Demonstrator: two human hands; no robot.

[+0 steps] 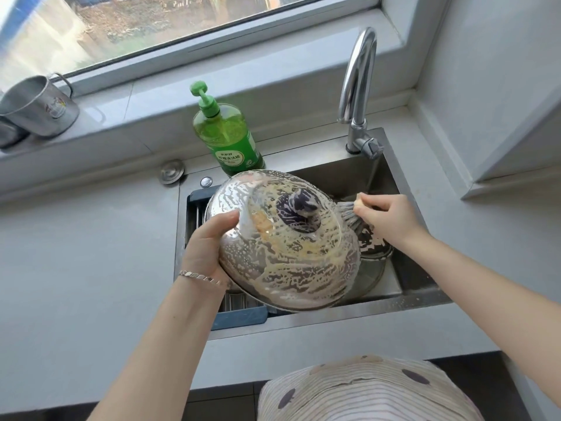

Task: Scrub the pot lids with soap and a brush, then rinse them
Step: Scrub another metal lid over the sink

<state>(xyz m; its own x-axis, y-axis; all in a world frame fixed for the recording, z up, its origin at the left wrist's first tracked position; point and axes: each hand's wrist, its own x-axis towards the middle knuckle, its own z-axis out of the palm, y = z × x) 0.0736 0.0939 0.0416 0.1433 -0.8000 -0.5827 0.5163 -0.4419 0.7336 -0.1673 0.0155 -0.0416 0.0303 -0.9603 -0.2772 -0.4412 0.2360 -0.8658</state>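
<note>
A large domed steel pot lid with a dark knob is tilted over the sink, streaked all over with soapy foam. My left hand grips its left rim, thumb on top. My right hand holds a brush whose pale bristles touch the lid's right edge near the knob. Under the lid on the right, another soapy lid or pot lies in the sink, mostly hidden.
A green dish soap pump bottle stands behind the steel sink. A chrome tap rises at the back right. A blue drain rack sits in the sink's left side. Metal mugs stand on the window sill.
</note>
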